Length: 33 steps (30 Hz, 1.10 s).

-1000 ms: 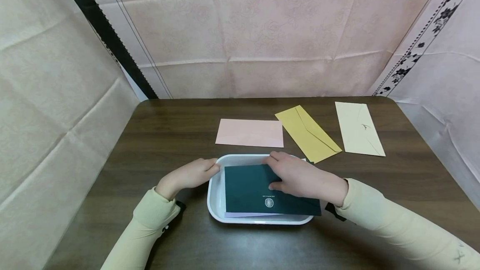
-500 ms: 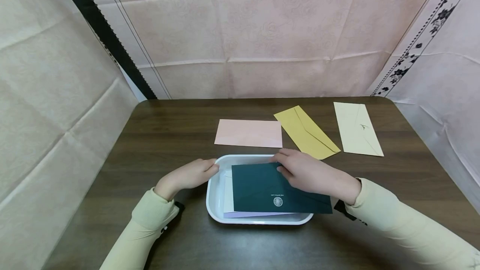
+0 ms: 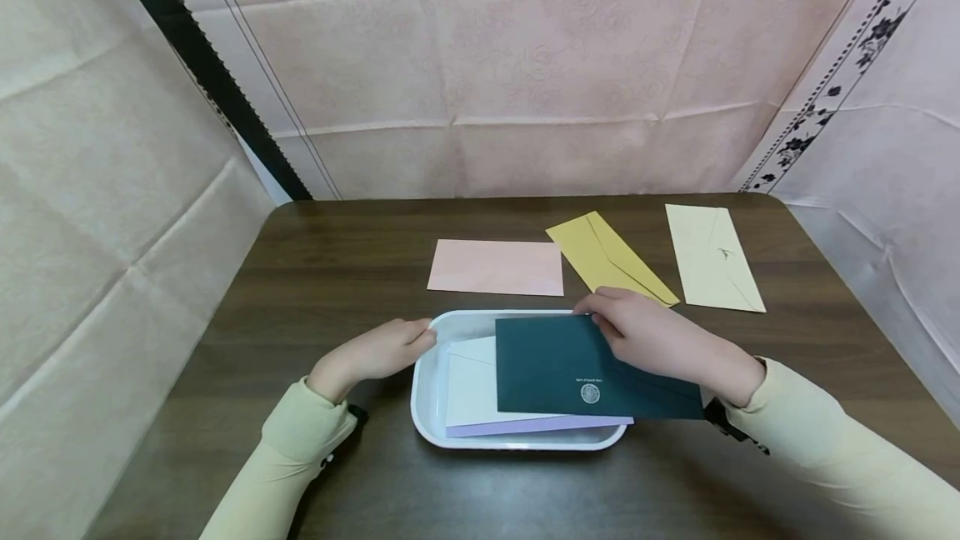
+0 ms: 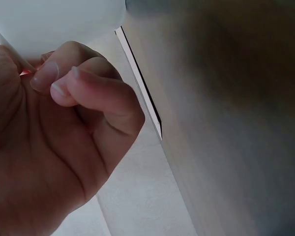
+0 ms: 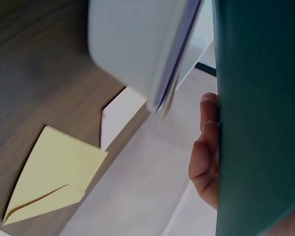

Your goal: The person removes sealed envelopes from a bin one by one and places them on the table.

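Observation:
My right hand (image 3: 652, 336) pinches the far edge of a dark green envelope (image 3: 547, 369) that bears a small round white emblem. In the right wrist view the green envelope (image 5: 260, 108) hides most of that hand, and only some fingers show past its edge. My left hand (image 3: 382, 348) grips the left rim of a white tray (image 3: 429, 407); in the left wrist view its fingers (image 4: 103, 93) curl at the tray's edge. Inside the tray a white envelope (image 3: 471, 386) lies over a lavender one (image 3: 517, 426), both partly covered by the green envelope.
Behind the tray a pink envelope (image 3: 495, 267) lies flat on the dark wooden table (image 3: 360, 265). A yellow envelope (image 3: 611, 257) lies askew to its right, and a cream envelope (image 3: 712, 257) farther right. Pale cloth (image 3: 562, 65) hangs beyond the table.
My right hand has drawn the green envelope rightward and up over the tray's right side, uncovering more of the white and lavender envelopes. My left hand stays on the rim.

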Tool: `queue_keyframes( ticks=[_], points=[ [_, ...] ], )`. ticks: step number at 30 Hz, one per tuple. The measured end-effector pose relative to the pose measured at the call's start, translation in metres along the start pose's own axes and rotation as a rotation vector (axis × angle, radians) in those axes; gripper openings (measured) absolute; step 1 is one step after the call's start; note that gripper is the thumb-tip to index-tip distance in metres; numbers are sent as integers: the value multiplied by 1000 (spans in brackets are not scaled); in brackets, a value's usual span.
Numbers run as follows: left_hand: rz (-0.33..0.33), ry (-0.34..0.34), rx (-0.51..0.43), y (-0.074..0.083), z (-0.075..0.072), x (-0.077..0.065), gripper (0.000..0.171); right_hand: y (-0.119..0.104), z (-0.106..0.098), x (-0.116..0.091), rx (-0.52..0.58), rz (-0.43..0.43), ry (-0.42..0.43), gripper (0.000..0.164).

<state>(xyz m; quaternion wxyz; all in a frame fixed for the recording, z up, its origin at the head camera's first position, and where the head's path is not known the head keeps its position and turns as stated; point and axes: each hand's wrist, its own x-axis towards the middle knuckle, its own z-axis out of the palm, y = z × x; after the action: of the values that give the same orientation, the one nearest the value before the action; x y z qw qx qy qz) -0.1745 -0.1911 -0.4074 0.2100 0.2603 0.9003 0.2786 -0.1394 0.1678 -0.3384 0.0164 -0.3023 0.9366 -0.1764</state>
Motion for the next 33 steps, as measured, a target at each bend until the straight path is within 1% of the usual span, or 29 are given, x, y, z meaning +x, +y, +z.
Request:
queue_keyframes(
  ticks=[4, 10, 12, 17, 20, 23, 28, 33],
  points=[
    [-2, -1, 1, 0, 0, 0, 34, 7, -2, -5, -9, 17, 18, 22],
    [3, -3, 0, -1, 0, 1, 33, 19, -6, -10, -6, 0, 102, 23],
    [5, -3, 1, -1, 0, 1, 33, 23, -8, -13, 8, 12, 113, 24],
    [2, -4, 0, -1, 0, 1, 33, 32, -15, -19, 30, 80, 114, 25],
    [-6, -2, 2, -2, 0, 1, 33, 37, -20, -24, 33, 103, 135, 24],
    [-15, 2, 14, -2, -1, 2, 33, 42, -25, -28, 32, 115, 169, 24],
    [-10, 2, 17, -1, -1, 2, 32, 52, -30, -35, 19, 113, 234, 24],
    [2, -2, 8, -1, 0, 1, 33, 65, -33, -44, 3, 135, 262, 25]
  ],
)
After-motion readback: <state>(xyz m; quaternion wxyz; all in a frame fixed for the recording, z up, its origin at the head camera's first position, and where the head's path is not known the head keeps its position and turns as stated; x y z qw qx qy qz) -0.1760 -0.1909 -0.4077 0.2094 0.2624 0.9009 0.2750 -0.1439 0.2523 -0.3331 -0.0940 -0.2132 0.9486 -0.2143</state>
